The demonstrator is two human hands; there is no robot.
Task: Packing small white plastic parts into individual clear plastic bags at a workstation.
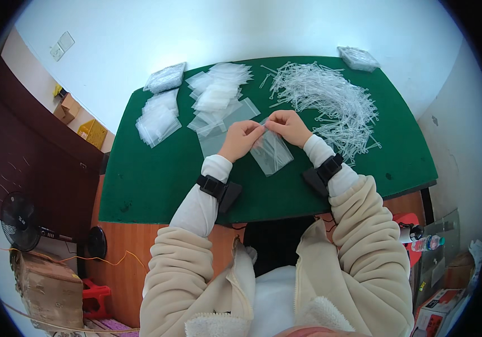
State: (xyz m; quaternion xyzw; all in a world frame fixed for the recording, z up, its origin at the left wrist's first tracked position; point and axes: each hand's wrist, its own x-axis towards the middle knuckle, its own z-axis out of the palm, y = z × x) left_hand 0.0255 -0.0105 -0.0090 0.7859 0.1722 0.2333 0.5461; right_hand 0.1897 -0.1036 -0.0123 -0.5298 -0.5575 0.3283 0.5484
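A clear plastic zip bag (273, 155) with thin clear sticks inside hangs between my hands over the green table. My left hand (240, 139) pinches its top edge from the left. At the same edge, close beside it, my right hand (290, 127) pinches from the right. Under and behind the bag lie larger flat clear bags (211, 144). To the right spreads a big curved heap of thin clear plastic sticks (330, 101) with small looped ends. Beyond my left hand is a loose pile of clear bags (218, 90).
A smaller bag pile (158, 121) and a wrapped clear bundle (165, 77) sit at the table's (151, 185) left; another bundle (359, 58) stands at the back right corner. On the floor are a black fan (21, 221), a cardboard box (50, 289) and a red stool (96, 297).
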